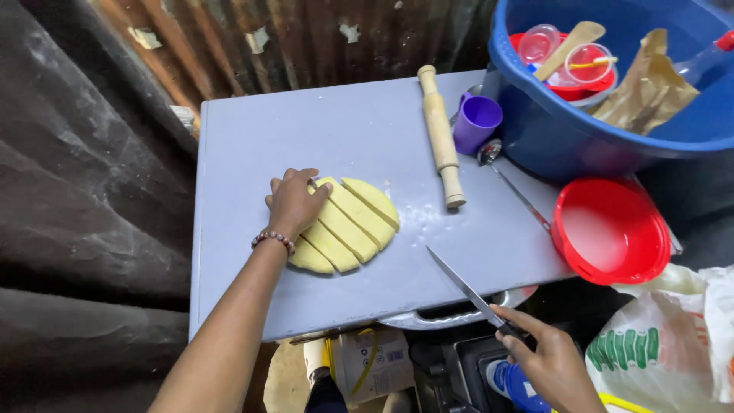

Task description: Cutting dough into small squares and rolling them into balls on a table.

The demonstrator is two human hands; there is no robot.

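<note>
while the left hand point(294, 203) presses it, sliced dough point(348, 226) lies beneath.

left arm reaches forward and up, wrist straight, a bead bracelet on it; left hand point(294, 203) lies palm down, fingers spread and slightly curled. right hand point(552, 365) sits low at the right, fingers closed in a grip, index finger stretched forward.

White labelled carton point(372, 365) below board; green-printed bag point(657, 348) right
</note>
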